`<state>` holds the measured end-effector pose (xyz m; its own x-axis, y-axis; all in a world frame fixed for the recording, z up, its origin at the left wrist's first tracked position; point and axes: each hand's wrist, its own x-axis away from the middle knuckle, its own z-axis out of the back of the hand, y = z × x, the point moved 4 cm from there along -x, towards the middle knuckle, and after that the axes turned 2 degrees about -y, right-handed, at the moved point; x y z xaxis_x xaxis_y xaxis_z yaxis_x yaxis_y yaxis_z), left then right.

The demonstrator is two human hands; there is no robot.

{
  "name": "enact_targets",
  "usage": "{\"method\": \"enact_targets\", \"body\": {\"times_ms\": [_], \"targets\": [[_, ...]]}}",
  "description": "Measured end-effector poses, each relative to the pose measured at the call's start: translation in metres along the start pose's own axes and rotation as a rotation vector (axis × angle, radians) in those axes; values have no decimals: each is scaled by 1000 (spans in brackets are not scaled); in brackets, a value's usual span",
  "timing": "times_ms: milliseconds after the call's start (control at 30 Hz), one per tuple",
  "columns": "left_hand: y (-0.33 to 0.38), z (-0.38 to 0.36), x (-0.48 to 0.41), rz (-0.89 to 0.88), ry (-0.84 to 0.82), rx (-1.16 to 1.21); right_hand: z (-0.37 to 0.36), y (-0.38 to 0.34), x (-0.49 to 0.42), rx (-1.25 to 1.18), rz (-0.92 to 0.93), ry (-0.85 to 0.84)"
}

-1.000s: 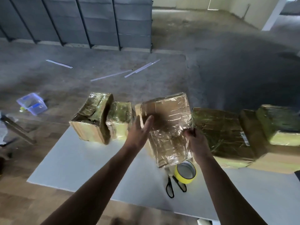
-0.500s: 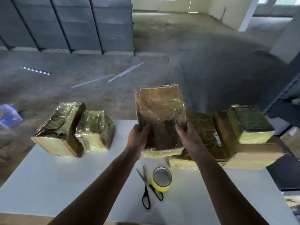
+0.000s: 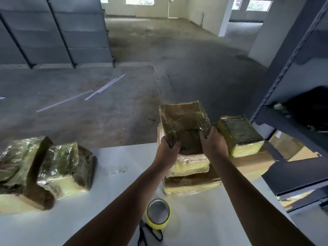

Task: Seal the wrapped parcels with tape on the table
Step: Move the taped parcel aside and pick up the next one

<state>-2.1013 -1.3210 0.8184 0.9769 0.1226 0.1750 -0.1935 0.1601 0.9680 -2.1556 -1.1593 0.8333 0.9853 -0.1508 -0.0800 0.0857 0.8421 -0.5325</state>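
A plastic-wrapped cardboard parcel [image 3: 182,121] lies on top of another wrapped parcel [image 3: 191,185] at the table's right side. My left hand [image 3: 168,150] grips its near left edge, and my right hand [image 3: 213,144] grips its near right edge. A roll of yellow tape [image 3: 158,213] stands on the white table [image 3: 124,183] near the front, beside black scissors [image 3: 150,235]. More wrapped parcels sit around: a small one [image 3: 239,135] on a brown box at the right, and two [image 3: 65,166] at the left.
A dark metal shelving rack [image 3: 292,86] stands close on the right, with cardboard boxes [image 3: 292,148] on its lower shelves. Grey partition panels [image 3: 53,32] line the far left. The bare concrete floor [image 3: 159,59] stretches beyond the table, with thin white strips lying on it.
Both hands carried the wrapped parcel from the table's middle to the right, onto the stack there. The view swung right, so the shelving rack came into sight.
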Motion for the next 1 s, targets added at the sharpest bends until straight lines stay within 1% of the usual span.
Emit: {"method": "enact_targets", "body": {"times_ms": [100,233,367,467,600,767,900,1000], "targets": [[-11,-9,-2,57,-21,-55,-11,8,-1,81,28,-19],[-16,-10,1,77,-30,-66,-14,6,2,164,67,-48],[-9,-5,11,63,-50,-79,-12,-13,15,274,251,32],[4,10,23,26,17,-137,-18,-35,28,210,374,30],[6,53,35,46,175,-211,-35,-73,48,46,534,-10],[-11,120,55,103,324,-262,-68,-129,82,-45,652,-96],[-31,179,68,167,392,-227,-103,-175,109,-93,696,-145],[-46,223,73,182,386,-262,-130,-204,127,-87,705,-183]]}}
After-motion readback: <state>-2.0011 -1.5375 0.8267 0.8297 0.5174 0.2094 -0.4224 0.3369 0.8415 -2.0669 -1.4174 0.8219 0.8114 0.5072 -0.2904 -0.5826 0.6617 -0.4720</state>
